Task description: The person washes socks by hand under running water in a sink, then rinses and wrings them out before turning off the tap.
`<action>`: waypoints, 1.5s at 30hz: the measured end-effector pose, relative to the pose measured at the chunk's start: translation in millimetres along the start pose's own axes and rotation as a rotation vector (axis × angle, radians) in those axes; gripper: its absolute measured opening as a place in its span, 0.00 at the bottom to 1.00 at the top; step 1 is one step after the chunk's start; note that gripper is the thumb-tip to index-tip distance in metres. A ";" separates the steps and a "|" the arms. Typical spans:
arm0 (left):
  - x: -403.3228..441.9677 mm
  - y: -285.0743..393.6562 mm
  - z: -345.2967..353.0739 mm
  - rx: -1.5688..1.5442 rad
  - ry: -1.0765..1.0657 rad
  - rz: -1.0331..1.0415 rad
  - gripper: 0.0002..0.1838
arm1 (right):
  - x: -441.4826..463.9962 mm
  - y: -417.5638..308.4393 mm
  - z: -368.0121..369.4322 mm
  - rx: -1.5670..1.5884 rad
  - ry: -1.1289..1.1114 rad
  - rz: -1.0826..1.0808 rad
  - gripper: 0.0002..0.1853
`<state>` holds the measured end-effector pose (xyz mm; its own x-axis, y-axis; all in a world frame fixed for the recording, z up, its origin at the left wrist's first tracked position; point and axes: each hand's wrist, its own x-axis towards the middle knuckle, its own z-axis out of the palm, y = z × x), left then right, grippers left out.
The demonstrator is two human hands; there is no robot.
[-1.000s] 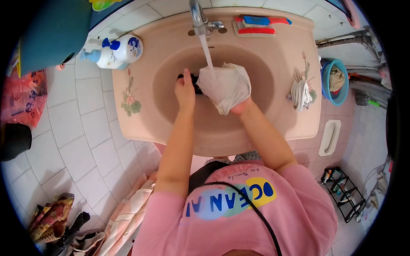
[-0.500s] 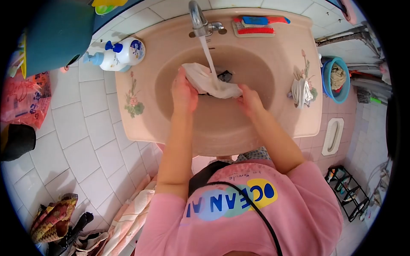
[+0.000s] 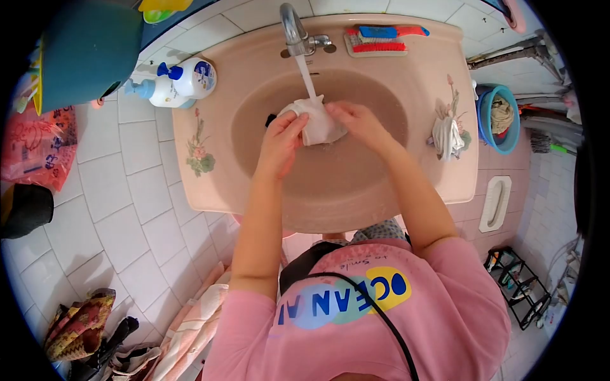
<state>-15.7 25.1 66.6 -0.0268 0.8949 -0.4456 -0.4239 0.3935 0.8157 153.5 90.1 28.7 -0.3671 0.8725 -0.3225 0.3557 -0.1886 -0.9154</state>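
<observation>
A wet white cloth (image 3: 319,125) is held over the basin of the pink sink (image 3: 210,152), under water running from the chrome tap (image 3: 293,28). My left hand (image 3: 279,141) pinches its left side between thumb and fingers. On the upper right side, my right hand (image 3: 361,122) has its fingers closed on the cloth. A small dark item (image 3: 270,119) shows in the basin just behind my left hand; most of it is hidden.
Two pump bottles (image 3: 184,81) stand at the sink's back left. Brushes (image 3: 380,39) lie at the back right, and a bunched white cloth (image 3: 447,137) sits on the right rim. A blue bucket (image 3: 500,120) and a black rack (image 3: 518,287) are farther right.
The white cloth was spread over my right hand, then stretched between both hands; now it is bunched smaller under the water. My hands have come closer together.
</observation>
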 end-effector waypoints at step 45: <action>41.4 -50.3 18.6 -0.688 0.225 -0.321 0.16 | 31.6 21.2 32.0 -0.336 0.220 -0.061 0.16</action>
<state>21.4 46.3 14.0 0.0404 0.6663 -0.7446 -0.9045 0.3409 0.2561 121.9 99.3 -8.6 -0.2165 0.9600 -0.1774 0.6136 -0.0075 -0.7896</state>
